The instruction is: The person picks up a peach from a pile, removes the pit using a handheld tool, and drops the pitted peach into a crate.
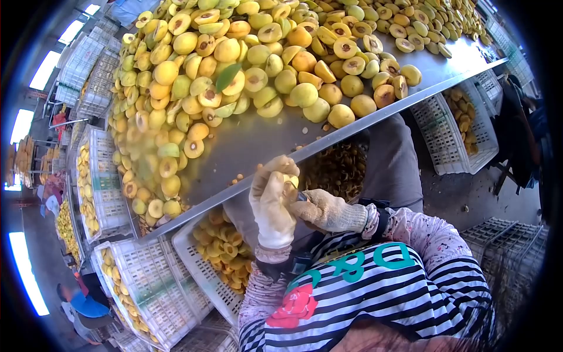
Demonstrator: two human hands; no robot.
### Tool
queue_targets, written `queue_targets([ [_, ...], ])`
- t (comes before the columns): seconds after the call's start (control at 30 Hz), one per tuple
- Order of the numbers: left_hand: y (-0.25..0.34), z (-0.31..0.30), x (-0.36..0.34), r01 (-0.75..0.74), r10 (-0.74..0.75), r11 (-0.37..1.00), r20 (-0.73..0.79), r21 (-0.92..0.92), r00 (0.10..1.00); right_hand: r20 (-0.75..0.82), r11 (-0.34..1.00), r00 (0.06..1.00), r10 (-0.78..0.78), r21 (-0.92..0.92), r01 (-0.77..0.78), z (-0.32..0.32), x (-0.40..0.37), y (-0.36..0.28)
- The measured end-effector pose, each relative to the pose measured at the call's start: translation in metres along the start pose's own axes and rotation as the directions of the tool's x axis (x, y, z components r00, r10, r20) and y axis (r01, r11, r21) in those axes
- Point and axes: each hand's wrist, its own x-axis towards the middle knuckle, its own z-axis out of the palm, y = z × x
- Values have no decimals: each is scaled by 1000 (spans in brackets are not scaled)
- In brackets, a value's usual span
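Observation:
My left hand (273, 202), in a pale work glove, is closed around a yellow peach half (290, 179), mostly hidden by the fingers. Close against it, my gloved right hand (329, 210) grips a small dark-handled tool (301, 196); its working end is hidden at the fruit. Both hands are just in front of the metal table's raised edge (328, 139). Beyond them, a large heap of halved yellow peaches (234, 70) covers much of the table, several with brown stones or hollows showing. A green leaf (228, 77) lies on the heap.
Below my hands, a dark mass of brown pits (337, 170) shows between my legs. A white crate (205, 267) of peach pieces stands at my left knee, with another filled crate (155, 287) beside it. On the right stands a crate (450, 132) of fruit.

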Motion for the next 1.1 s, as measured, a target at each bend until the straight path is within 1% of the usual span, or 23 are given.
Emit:
queue_targets([
  [0.07, 10, 3, -6, -34, 31, 998, 40, 57, 999, 38, 999, 998, -50, -16, 50, -1, -4, -8],
  [0.2, 14, -5, -10, -150, 128, 981, 172, 119, 977, 36, 959, 962, -272, -68, 274, 1, 1, 5],
  [0.23, 12, -6, -9, -190, 162, 973, 207, 128, 965, 34, 955, 958, -284, -74, 286, 0, 0, 8],
  [0.3, 17, -2, -10, -161, 126, 975, 216, 154, 968, 31, 947, 951, -308, -89, 309, -3, 0, 9],
  [0.33, 19, -1, -11, -146, 107, 975, 221, 169, 969, 67, 946, 945, -321, -30, 324, -5, -1, 10],
  [0.4, 12, 4, -12, -232, 202, 960, 185, 159, 962, 138, 933, 924, -357, 90, 348, -9, -1, 9],
  [0.43, 8, 8, -13, -275, 249, 948, 168, 158, 954, 153, 941, 929, -337, 84, 327, -10, 0, 10],
  [0.47, 4, 16, -16, -373, 364, 872, 89, 317, 927, 167, 948, 934, -316, 78, 308, -11, 1, 10],
  [0.5, 1, 21, -17, -460, 439, 809, 143, 366, 887, 178, 955, 939, -295, 72, 286, -13, 1, 9],
  [0.53, -1, 24, -19, -540, 506, 736, 198, 408, 840, 99, 932, 928, -360, 86, 352, -10, -4, 8],
  [0.57, -2, 26, -20, -616, 568, 652, 253, 442, 783, 88, 927, 925, -370, 99, 361, -8, -5, 8],
  [0.63, 5, 18, -14, -471, 392, 811, 274, 347, 878, 65, 916, 918, -392, 121, 383, -7, -7, 8],
  [0.7, 16, 15, -10, -279, 194, 925, 312, 257, 930, 148, 939, 928, -343, 66, 337, -16, -9, 8],
  [0.73, 20, 19, -10, -179, 100, 922, 235, 343, 967, 194, 957, 938, -287, 17, 289, -22, -10, 6],
  [0.77, 23, 17, -5, -100, -10, 931, 296, 351, 955, 239, 969, 944, -227, -36, 243, -26, -12, 6],
  [0.8, 28, 11, 4, -22, -116, 931, 353, 365, 928, 210, 956, 934, -291, 13, 294, -23, -10, 10],
  [0.83, 32, 6, 11, 55, -221, 922, 405, 382, 887, 277, 980, 941, -194, 88, 177, -24, -9, 13],
  [0.87, 34, 5, 17, 91, -267, 930, 484, 356, 833, 346, 987, 933, -102, 152, 51, -25, -10, 10],
  [0.93, 37, -1, 27, 200, -367, 919, 551, 341, 750, 442, 930, 896, 38, 313, -193, -22, -19, 1],
  [1.0, 39, -5, 33, 297, -453, 890, 594, 345, 665, 571, 835, 821, 11, 446, -322, -21, -20, 6],
  [1.03, 34, -7, 35, 329, -399, 915, 640, 232, 657, 628, 775, 778, -13, 498, -389, -20, -20, 8],
  [1.07, 23, -9, 36, 361, -338, 925, 680, 115, 650, 643, 731, 756, -120, 573, -371, -17, -23, 6],
  [1.1, 12, -11, 36, 392, -274, 920, 714, -2, 645, 682, 668, 707, -187, 616, -417, -15, -23, 8],
])
